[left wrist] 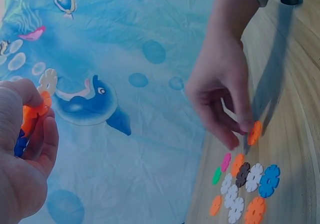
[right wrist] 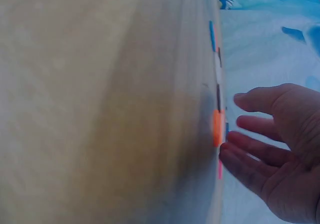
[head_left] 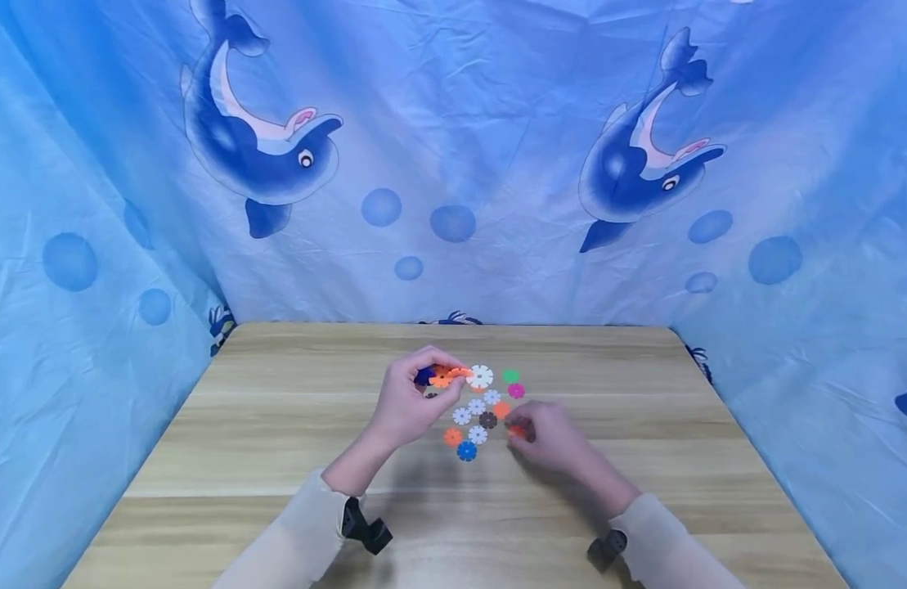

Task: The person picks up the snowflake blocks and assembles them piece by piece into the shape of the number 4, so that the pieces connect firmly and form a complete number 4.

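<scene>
My left hand (head_left: pixel 412 402) pinches a small joined piece of notched plastic discs above the table. In it are orange discs (head_left: pixel 442 376), a white disc (head_left: pixel 480 376) at the right end and a dark blue part (left wrist: pixel 20 144) partly hidden by the palm. Low over the table, my right hand (head_left: pixel 554 438) has its fingers loosely bent and parted, with nothing between them in the right wrist view. An orange disc (left wrist: pixel 254 132) lies right by its fingertips. Whether they touch it I cannot tell.
Left of the right hand lie several loose discs: white (head_left: pixel 478 434), brown (head_left: pixel 487 420), blue (head_left: pixel 466 451) and orange (head_left: pixel 452 437). Farther back are a green disc (head_left: pixel 510 376) and a pink disc (head_left: pixel 516 391). A dolphin-print curtain (head_left: pixel 453 147) surrounds the wooden table (head_left: pixel 276 442).
</scene>
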